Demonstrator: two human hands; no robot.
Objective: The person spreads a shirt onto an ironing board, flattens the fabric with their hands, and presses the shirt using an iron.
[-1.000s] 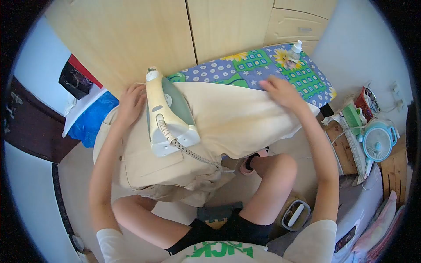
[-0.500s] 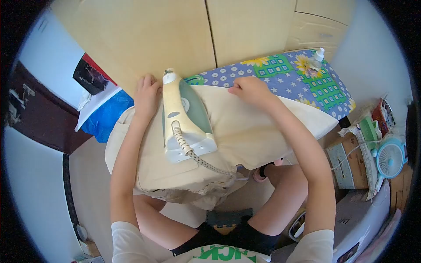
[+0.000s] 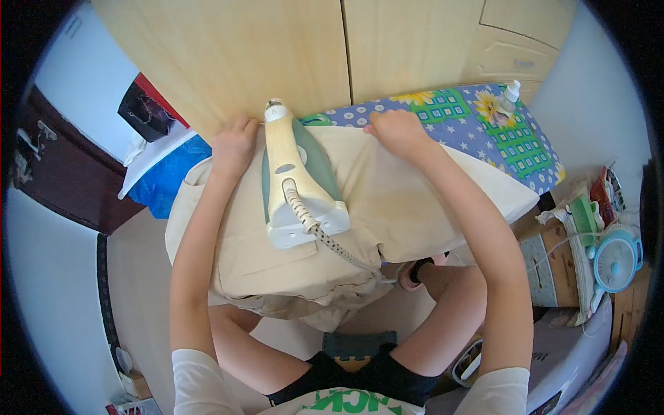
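Beige trousers lie spread over the ironing board, which has a blue and green flowered cover. A cream and green iron rests on the cloth left of centre, its cord trailing toward me. Just left of the iron's tip, my left hand is closed at the far edge of the trousers, with its fingertips partly hidden. To the right of the iron, my right hand pinches the far edge of the same trousers.
A spray bottle stands at the board's far right. Behind the board is a pale wooden cabinet. At the right are a small blue fan and a green box. A blue bag hangs at the left.
My right hand has moved left along the far edge of the trousers and closed there. My left hand's fingers have curled in. The view has shifted, with the iron still on the cloth.
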